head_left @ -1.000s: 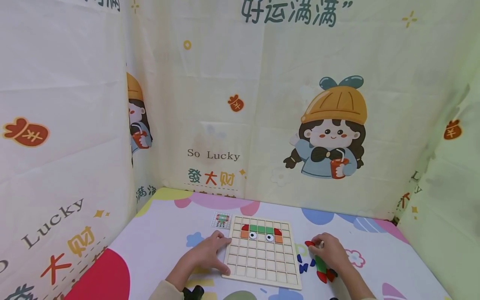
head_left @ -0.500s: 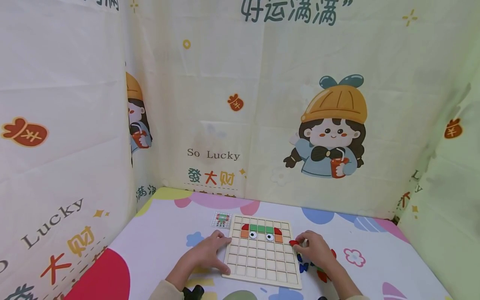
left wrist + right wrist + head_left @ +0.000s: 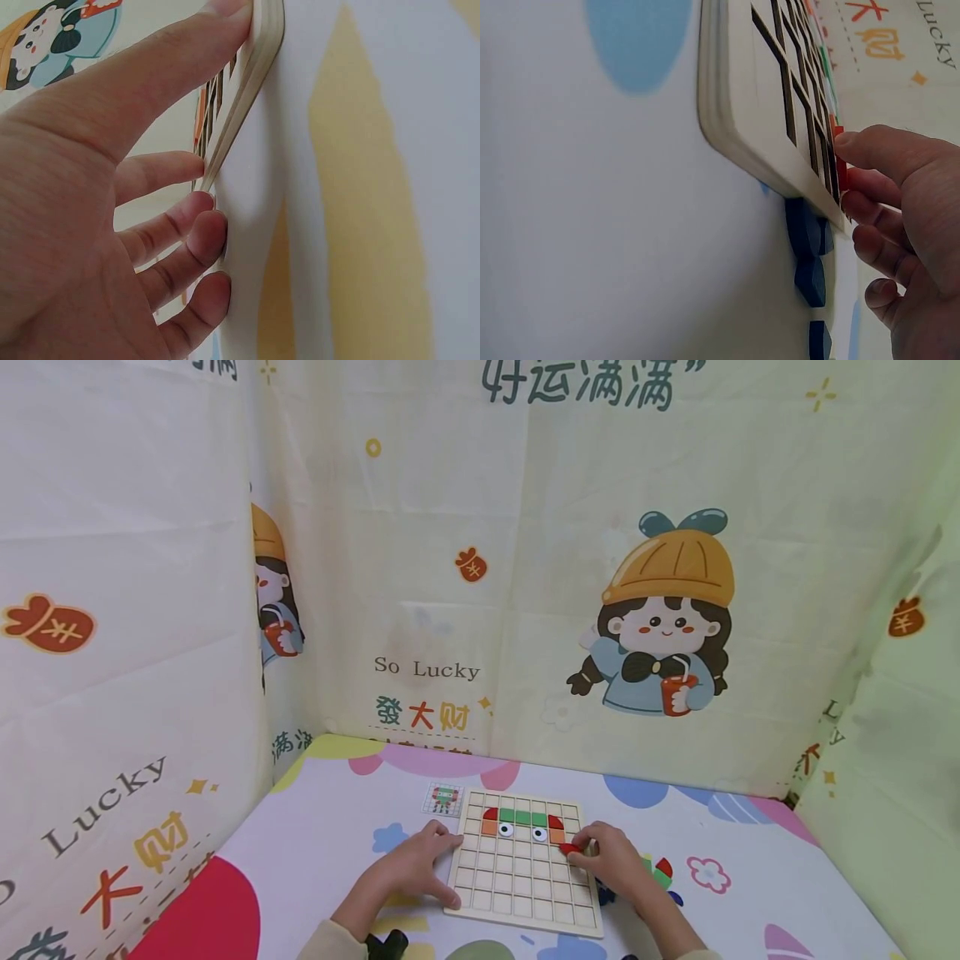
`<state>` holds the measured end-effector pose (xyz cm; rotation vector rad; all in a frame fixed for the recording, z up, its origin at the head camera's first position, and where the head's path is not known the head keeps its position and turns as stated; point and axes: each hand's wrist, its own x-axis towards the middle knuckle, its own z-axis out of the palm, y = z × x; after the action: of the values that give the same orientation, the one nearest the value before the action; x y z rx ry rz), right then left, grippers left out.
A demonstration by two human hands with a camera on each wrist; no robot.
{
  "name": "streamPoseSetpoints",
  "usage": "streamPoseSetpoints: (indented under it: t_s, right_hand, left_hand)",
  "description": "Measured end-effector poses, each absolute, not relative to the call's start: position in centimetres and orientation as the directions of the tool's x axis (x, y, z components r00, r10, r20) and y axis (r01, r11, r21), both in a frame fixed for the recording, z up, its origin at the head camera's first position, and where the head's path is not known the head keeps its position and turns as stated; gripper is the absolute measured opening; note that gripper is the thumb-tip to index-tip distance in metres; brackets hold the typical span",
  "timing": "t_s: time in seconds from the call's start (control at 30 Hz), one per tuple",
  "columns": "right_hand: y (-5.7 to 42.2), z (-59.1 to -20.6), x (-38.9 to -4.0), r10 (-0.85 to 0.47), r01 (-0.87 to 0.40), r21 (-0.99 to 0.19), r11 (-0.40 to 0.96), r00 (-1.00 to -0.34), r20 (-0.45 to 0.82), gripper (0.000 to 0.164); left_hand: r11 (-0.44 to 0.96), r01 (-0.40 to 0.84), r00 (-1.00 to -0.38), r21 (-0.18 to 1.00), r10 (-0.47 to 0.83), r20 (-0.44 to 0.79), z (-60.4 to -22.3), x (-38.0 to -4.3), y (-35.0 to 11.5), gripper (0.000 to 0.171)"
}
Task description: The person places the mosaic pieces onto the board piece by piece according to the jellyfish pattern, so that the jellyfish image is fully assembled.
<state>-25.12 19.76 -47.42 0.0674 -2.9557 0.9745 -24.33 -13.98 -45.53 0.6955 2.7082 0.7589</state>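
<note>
A wooden grid board lies on the table with pieces set in its far rows: a green row, red corner pieces, orange squares and two eye pieces. My left hand rests along its left side, thumb at the near corner and index finger at the edge; the left wrist view shows the other fingers loosely bent below. Between thumb and index finger, my right hand pinches a red piece over the right-hand columns, just nearer than the right orange square. In the right wrist view this red piece appears edge-on.
Beyond the board's far left corner lies a small pattern card. Loose blue pieces sit against its right edge, and red and green ones lie past the right hand. A printed cloth wall rises behind the table.
My right hand has carried the red piece leftward from the loose pieces to over the board's right side, uncovering some loose pieces behind it. The left hand stays put.
</note>
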Motion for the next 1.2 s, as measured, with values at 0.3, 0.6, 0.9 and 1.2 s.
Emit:
streamPoseSetpoints:
  t_s: [0.3, 0.6, 0.9, 1.2]
  right_hand:
    - [19.02, -47.26, -24.89, -0.058, -0.074, -0.585, 0.808, -0.997, 0.046, 0.015]
    - [19.37, -47.36, -24.95, -0.198, -0.224, -0.599, 0.769, -0.974, 0.11, 0.023]
    - [19.34, -47.17, -24.94, -0.307, -0.302, -0.588, 0.751, -0.947, 0.094, 0.029]
    - [19.62, -46.81, -24.72, -0.296, -0.288, -0.544, 0.788, -0.952, 0.076, 0.022]
  left_hand:
    - [0.755, 0.377, -0.858, 0.537, 0.503, -0.103, -45.49, -24.28, -13.92, 0.091]
    - [0.756, 0.374, -0.859, 0.537, 0.501, -0.107, -45.46, -24.28, -13.92, 0.09]
    - [0.756, 0.371, -0.859, 0.539, 0.5, -0.111, -45.4, -24.19, -13.89, 0.09]
    - [0.755, 0.362, -0.862, 0.547, 0.495, -0.112, -45.41, -24.29, -13.91, 0.091]
